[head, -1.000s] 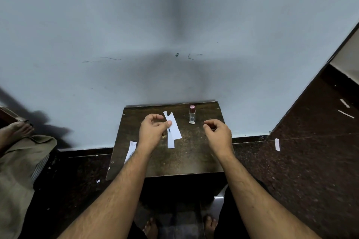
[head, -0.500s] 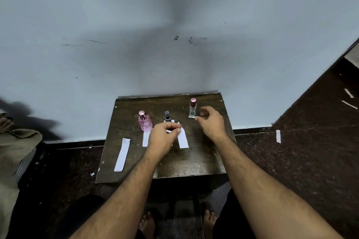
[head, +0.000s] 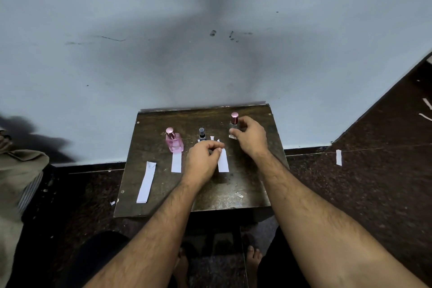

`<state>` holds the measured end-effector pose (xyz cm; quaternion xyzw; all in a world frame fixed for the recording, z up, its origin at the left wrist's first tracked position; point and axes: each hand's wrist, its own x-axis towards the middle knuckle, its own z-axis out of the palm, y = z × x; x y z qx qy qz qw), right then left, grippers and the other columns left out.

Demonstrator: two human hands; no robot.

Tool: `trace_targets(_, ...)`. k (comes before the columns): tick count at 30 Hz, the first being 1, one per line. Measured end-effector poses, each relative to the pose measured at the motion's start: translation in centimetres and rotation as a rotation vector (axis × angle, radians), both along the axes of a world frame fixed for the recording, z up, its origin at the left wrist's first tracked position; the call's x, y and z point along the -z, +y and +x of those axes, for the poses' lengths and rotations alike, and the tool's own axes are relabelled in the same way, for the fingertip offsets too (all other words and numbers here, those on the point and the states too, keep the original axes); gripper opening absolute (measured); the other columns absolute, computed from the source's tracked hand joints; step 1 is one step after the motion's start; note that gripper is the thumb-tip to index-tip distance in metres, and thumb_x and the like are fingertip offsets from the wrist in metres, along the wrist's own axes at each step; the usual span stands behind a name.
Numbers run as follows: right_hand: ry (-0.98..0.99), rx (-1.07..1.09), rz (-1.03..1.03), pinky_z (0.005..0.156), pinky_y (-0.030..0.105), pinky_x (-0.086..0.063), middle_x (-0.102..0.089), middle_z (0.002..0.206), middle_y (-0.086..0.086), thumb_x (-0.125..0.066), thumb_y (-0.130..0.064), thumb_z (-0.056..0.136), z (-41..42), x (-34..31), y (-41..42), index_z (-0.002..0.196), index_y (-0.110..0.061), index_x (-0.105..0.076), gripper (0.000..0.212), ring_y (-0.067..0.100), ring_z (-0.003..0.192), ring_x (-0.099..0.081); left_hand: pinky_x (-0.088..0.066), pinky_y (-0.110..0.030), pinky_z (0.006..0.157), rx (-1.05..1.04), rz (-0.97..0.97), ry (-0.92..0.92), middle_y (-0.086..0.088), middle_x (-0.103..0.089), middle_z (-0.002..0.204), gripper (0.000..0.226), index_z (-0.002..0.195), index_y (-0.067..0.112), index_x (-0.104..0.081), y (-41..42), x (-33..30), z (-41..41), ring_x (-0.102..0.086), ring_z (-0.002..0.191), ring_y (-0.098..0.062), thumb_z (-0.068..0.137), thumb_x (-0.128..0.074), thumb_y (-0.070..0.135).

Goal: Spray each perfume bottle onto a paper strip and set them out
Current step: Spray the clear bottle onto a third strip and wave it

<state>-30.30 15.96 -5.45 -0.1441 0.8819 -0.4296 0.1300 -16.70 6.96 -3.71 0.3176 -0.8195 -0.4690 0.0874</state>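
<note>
Three perfume bottles stand in a row at the back of a small dark wooden table (head: 247, 184). A pink bottle (head: 174, 141) is on the left, a small dark-capped bottle (head: 202, 134) in the middle, and a clear bottle with a red cap (head: 233, 125) on the right. My right hand (head: 251, 137) wraps around the clear bottle's body. My left hand (head: 203, 161) pinches a white paper strip (head: 223, 160) in front of the middle bottle. One strip (head: 176, 162) lies below the pink bottle, and a longer strip (head: 146, 181) lies near the left edge.
The table stands against a pale blue wall. Scraps of paper (head: 338, 157) lie on the dark speckled floor to the right. Another person's clothed leg (head: 18, 184) is at the left edge. My bare feet (head: 253, 259) show below the table.
My right hand has moved forward and closed around the red-capped bottle. My left hand has stayed pinching the strip by the middle bottle. The view has tilted slightly.
</note>
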Motion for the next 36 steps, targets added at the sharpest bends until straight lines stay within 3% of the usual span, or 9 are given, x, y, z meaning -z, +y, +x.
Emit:
trace_targets(2, 0.004, -0.01, -0.014, 0.084, 0.03, -0.05, -0.07, 0.1, -0.006, -0.076, -0.032, 0.078, 0.4, -0.7, 0.8, 0.106, -0.023, -0.068, 0.03, 0.013, 0.091, -0.063, -0.052, -0.028, 0.076, -0.012, -0.009, 0.026, 0.013, -0.07, 0.093, 0.021, 0.094, 0.033, -0.074, 0.0, -0.3, 0.1, -0.064, 0.079, -0.008, 0.089, -0.059, 0.019)
trace_targets(8, -0.064, -0.071, -0.217, 0.08, 0.034, -0.055, -0.07, 0.088, -0.01, -0.075, -0.036, 0.075, 2.8, -3.4, 3.2, 0.094, -0.027, -0.068, 0.022, 0.009, 0.086, -0.066, -0.049, -0.027, 0.09, -0.031, -0.102, 0.105, 0.006, -0.067, 0.107, 0.022, 0.1, 0.025, -0.075, 0.5, -2.3, 0.6, -0.06, 0.099, -0.006, 0.092, -0.057, 0.013)
trace_targets(11, -0.125, -0.129, -0.375, 0.076, 0.041, -0.055, -0.07, 0.083, -0.007, -0.072, -0.035, 0.076, 5.0, -4.8, 4.4, 0.092, -0.025, -0.068, 0.019, 0.012, 0.078, -0.064, -0.047, -0.023, 0.087, -0.01, -0.168, 0.126, 0.006, -0.064, 0.103, 0.021, 0.104, 0.018, -0.075, 0.9, -4.2, 0.8, -0.06, 0.098, -0.009, 0.093, -0.058, 0.012)
trace_targets(15, -0.252, -0.195, -0.542, 0.065, 0.041, -0.058, -0.061, 0.082, 0.001, -0.065, -0.018, 0.09, 7.6, -6.3, 5.9, 0.099, -0.017, -0.065, 0.009, 0.011, 0.074, -0.059, -0.041, -0.021, 0.077, 0.011, -0.222, 0.155, 0.009, -0.06, 0.096, 0.02, 0.105, 0.016, -0.074, 1.4, -6.8, 1.2, -0.059, 0.091, -0.009, 0.094, -0.059, 0.022)
trace_targets(20, -0.259, -0.26, -0.525, 0.06, 0.029, -0.054, -0.06, 0.08, -0.003, -0.064, -0.015, 0.092, 9.4, -6.9, 6.9, 0.105, -0.015, -0.065, 0.013, 0.008, 0.073, -0.058, -0.044, -0.028, 0.075, 0.086, -0.175, 0.192, 0.01, -0.057, 0.087, 0.03, 0.099, 0.018, -0.076, 2.2, -8.9, 1.7, -0.059, 0.086, -0.012, 0.092, -0.059, 0.042)
trace_targets(22, -0.247, -0.28, -0.531, 0.057, 0.018, -0.047, -0.062, 0.08, -0.002, -0.063, -0.011, 0.092, 9.9, -7.3, 7.1, 0.106, -0.01, -0.065, 0.014, 0.005, 0.07, -0.056, -0.05, -0.032, 0.081, 0.116, -0.133, 0.216, 0.01, -0.061, 0.09, 0.022, 0.094, 0.024, -0.076, 2.3, -9.3, 1.7, -0.062, 0.089, -0.01, 0.088, -0.065, 0.042)
trace_targets(25, -0.252, -0.293, -0.54, 0.055, 0.012, -0.042, -0.064, 0.083, -0.002, -0.063, -0.011, 0.092, 10.3, -7.8, 7.2, 0.105, -0.011, -0.065, 0.014, 0.001, 0.07, -0.056, -0.054, -0.039, 0.087, 0.13, -0.065, 0.224, 0.009, -0.069, 0.092, 0.007, 0.087, 0.031, -0.072, 2.4, -9.6, 1.6, -0.067, 0.092, -0.011, 0.084, -0.072, 0.037)
trace_targets(32, -0.208, -0.291, -0.496, 0.057, 0.012, -0.043, -0.066, 0.084, -0.008, -0.067, -0.017, 0.089, 10.4, -8.4, 7.7, 0.102, -0.019, -0.065, 0.013, 0.003, 0.075, -0.059, -0.056, -0.046, 0.084, 0.065, 0.056, 0.263, 0.002, -0.074, 0.081, 0.024, 0.086, 0.015, -0.075, 2.6, -11.1, 1.9, -0.069, 0.083, -0.014, 0.086, -0.069, 0.038)
trace_targets(36, -0.201, -0.252, -0.497, 0.07, 0.032, -0.05, -0.065, 0.08, -0.005, -0.068, -0.021, 0.084, 10.4, -8.3, 7.8, 0.095, -0.019, -0.064, 0.011, 0.009, 0.075, -0.059, -0.054, -0.036, 0.078, 0.035, 0.07, 0.277, 0.002, -0.073, 0.08, 0.029, 0.087, 0.013, -0.076, 2.8, -11.9, 1.9, -0.066, 0.078, -0.008, 0.088, -0.066, 0.04)
